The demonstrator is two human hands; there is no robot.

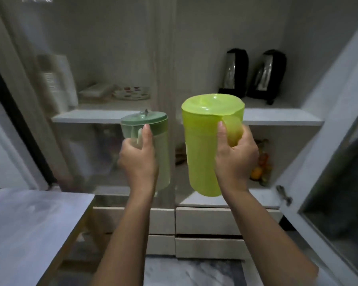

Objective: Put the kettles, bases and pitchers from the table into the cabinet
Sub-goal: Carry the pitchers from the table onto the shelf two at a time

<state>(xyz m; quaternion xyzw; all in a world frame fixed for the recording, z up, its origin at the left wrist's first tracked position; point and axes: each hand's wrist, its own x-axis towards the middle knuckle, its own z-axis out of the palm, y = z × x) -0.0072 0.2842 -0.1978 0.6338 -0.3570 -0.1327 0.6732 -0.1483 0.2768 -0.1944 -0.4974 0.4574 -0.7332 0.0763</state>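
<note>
Forearms nearest, raised toward open cabinet [310, 83]. Left hand [140, 159] wrapped round handle of pale green pitcher [160, 145]; right hand [235, 155] grips handle of lime pitcher [203, 145]. Both pitchers airborne before shelf [277, 116], two kettles [234, 73] at its back. Step: carry-in. Next: probably lift over shelf edge, set down in front of kettles.

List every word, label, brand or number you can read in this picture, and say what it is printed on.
None can be read.
The pale box on the left shelf shows faint markings, too blurred to read.
The lime pitcher, the pale green pitcher and the two kettles show no lettering.
</note>
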